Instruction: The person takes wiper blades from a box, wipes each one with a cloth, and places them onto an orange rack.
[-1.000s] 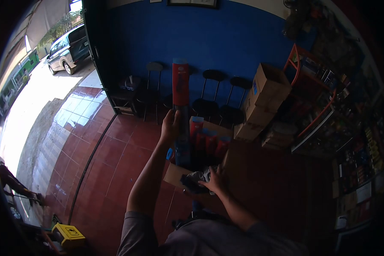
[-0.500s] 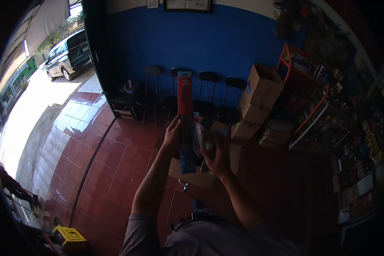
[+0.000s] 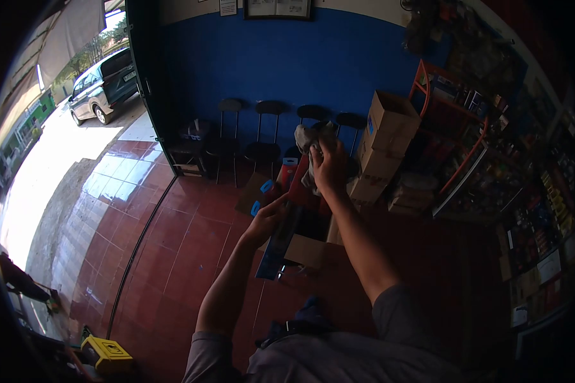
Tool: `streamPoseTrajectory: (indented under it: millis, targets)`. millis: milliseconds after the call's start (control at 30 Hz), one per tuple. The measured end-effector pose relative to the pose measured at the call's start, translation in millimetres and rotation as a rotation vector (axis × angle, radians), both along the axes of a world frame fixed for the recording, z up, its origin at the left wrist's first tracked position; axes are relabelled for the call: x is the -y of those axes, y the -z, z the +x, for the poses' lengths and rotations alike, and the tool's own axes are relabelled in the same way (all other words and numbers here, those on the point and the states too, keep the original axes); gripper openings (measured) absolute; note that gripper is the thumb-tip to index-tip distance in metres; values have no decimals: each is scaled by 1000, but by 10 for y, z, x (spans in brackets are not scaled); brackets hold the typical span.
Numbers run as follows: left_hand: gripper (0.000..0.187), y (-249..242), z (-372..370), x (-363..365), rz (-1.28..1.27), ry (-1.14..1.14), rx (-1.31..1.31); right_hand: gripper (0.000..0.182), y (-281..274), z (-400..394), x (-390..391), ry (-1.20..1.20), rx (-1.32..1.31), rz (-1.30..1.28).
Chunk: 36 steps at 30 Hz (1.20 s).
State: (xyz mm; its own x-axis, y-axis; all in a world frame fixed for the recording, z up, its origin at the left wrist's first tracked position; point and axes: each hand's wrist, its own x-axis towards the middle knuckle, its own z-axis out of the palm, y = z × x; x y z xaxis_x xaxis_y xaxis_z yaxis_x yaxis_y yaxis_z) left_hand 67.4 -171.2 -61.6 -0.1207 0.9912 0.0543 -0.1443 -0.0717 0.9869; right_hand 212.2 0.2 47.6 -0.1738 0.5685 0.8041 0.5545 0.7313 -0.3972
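A long red and blue package (image 3: 276, 247) slants away from me, its lower end blue. My left hand (image 3: 266, 220) is closed round its left side, about midway along. In my right hand (image 3: 329, 167) is a crumpled greyish cloth (image 3: 305, 137), gripped near the package's upper end. Beneath and beyond both hands stands an open cardboard box (image 3: 306, 251), with more red packages with blue ends (image 3: 289, 167) showing at its far side. The hands and the held package hide much of the box.
Black chairs (image 3: 262, 152) line the blue wall ahead. Stacked cartons (image 3: 384, 137) and an orange-framed shelf (image 3: 453, 115) stand to the right. A yellow case (image 3: 110, 355) lies at the lower left, and a car (image 3: 102, 86) is parked outside.
The package has tilted from upright to slanting, its lower end moving down and left. My right hand has moved up and away with the cloth. More of the box and its packages now shows.
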Motion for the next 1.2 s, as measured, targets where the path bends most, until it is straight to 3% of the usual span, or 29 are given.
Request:
streamPoseTrajectory:
  millis: [100, 233, 300, 333, 367, 467, 500, 567, 700, 733, 900, 967, 1033, 1100, 1167, 1200]
  targets:
    - [51, -115, -44, -27, 46, -63, -51, 36, -134, -63, 114, 15, -22, -79]
    - [50, -409, -80, -217, 162, -86, 49, 40, 314, -17, 931, -174, 119, -99]
    - [49, -429, -183, -326, 113, -96, 454, 39, 589, 93, 1260, -220, 95, 25]
    - [46, -582, -85, -299, 165, -211, 503, 38, 789, 163, 1404, -344, 99, -71]
    - [46, -568, -116, -341, 166, -208, 501, 38, 1023, 233, 1525, -465, 103, -170]
    - [50, -362, -244, -467, 177, -359, 125, 40, 1668, 602, 1678, -682, 509, -414]
    - [50, -330, -233, -478, 181, -356, 127, 41, 1834, 711, 1638, -713, 666, -526]
    - [51, -287, -242, -493, 196, -494, -85, 44, 1928, 872, 1483, -686, 575, -694]
    - [55, -286, -130, -613, 287, -476, -131, 40, 1502, 999, 1194, -467, 292, -763]
    - [60, -460, 30, -495, 207, -443, -206, 40, 1515, 993, 1108, -475, 164, -740]
    - [58, -191, 45, -667, 187, -247, 10, 42, 1219, 869, 964, -358, -227, -693]
    - [55, -119, 32, -749, 166, -207, 70, 43, 981, 769, 1037, -289, -245, -593]
    - [51, -94, 78, -814, 123, -200, -30, 45, 798, 648, 1144, -327, -381, -601]
    - [51, -119, 220, -821, 148, -217, 18, 46, 975, 492, 1232, -383, -309, -519]
    - [50, -223, 289, -762, 179, -234, 64, 46, 1050, 369, 1327, -307, -130, -183]
    - [51, -269, 300, -718, 190, -176, 41, 41, 1039, 355, 1324, -336, -156, -228]
